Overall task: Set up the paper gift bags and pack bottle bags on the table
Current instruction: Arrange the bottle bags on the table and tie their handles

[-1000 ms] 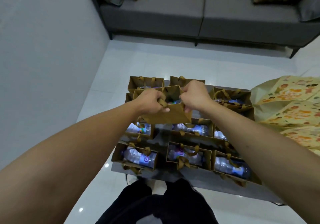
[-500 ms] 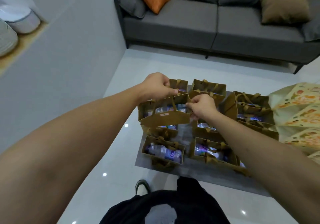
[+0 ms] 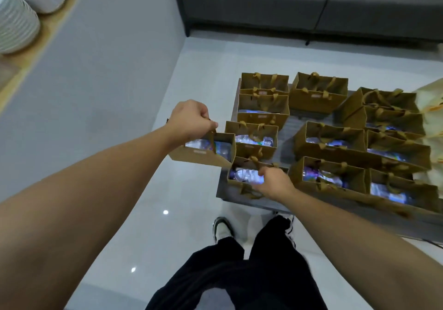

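Note:
My left hand [image 3: 191, 120] grips the ribbon handle of a brown paper gift bag [image 3: 202, 154] and holds it in the air just off the left edge of the low dark table [image 3: 242, 200]. A plastic bottle pack shows inside it. My right hand [image 3: 274, 182] is lower, with its fingers curled over the near rim of the front-left gift bag [image 3: 242, 178] that stands on the table. Several more brown bags [image 3: 318, 94] stand in rows on the table, most with bottle packs inside.
A grey sofa [image 3: 263, 5] runs along the back. A large patterned bag [image 3: 431, 111] sits at the table's right edge. Stacked plates [image 3: 14, 22] rest on a ledge on the left partition wall. My legs and shoes [image 3: 223, 230] are on the white tile floor.
My right hand let go of the carried bag and dropped to the front-left bag on the table. My left hand swung the carried bag left, off the table's edge.

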Action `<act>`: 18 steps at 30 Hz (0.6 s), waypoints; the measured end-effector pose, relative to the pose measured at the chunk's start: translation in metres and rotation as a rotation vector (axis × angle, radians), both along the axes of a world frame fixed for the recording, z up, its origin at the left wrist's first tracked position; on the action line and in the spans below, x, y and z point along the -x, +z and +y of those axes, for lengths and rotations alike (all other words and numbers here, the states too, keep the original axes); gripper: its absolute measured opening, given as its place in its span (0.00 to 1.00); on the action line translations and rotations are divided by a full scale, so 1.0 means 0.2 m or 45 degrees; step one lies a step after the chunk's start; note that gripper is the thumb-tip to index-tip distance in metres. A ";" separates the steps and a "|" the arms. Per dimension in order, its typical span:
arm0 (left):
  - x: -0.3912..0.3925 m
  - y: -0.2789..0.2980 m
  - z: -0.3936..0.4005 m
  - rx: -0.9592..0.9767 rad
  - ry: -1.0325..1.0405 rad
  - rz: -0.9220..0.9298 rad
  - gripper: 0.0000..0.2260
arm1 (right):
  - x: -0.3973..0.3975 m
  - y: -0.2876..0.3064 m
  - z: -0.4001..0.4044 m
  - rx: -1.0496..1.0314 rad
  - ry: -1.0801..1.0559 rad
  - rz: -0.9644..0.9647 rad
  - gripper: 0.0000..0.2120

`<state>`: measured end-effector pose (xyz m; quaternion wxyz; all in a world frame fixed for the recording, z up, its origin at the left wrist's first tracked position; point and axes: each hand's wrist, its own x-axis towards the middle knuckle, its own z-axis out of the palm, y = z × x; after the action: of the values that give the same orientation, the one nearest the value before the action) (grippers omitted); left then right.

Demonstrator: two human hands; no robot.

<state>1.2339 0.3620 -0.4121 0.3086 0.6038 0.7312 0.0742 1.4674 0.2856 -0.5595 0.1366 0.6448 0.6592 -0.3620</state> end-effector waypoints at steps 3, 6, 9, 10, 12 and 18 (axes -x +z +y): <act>0.09 -0.07 -0.06 0.007 0.045 0.039 0.14 | 0.00 -0.13 -0.03 -0.041 0.181 -0.126 0.32; 0.15 -0.17 -0.14 0.052 0.079 0.077 0.12 | 0.02 -0.25 -0.04 -0.034 0.319 -0.170 0.27; 0.20 -0.29 -0.20 0.106 0.097 0.120 0.12 | 0.03 -0.34 -0.05 -0.049 0.341 -0.221 0.27; 0.21 -0.33 -0.21 0.120 0.103 0.134 0.13 | 0.02 -0.36 -0.04 -0.058 0.330 -0.236 0.29; 0.21 -0.42 -0.24 0.144 0.114 0.146 0.14 | 0.00 -0.41 -0.01 0.010 0.270 -0.252 0.33; 0.15 -0.66 -0.35 0.256 0.086 0.130 0.15 | -0.06 -0.52 0.03 0.202 0.217 -0.286 0.44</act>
<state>1.2031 0.2915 -0.5439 0.3274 0.5479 0.7695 -0.0200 1.4804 0.2907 -0.6629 0.2901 0.6103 0.6614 -0.3255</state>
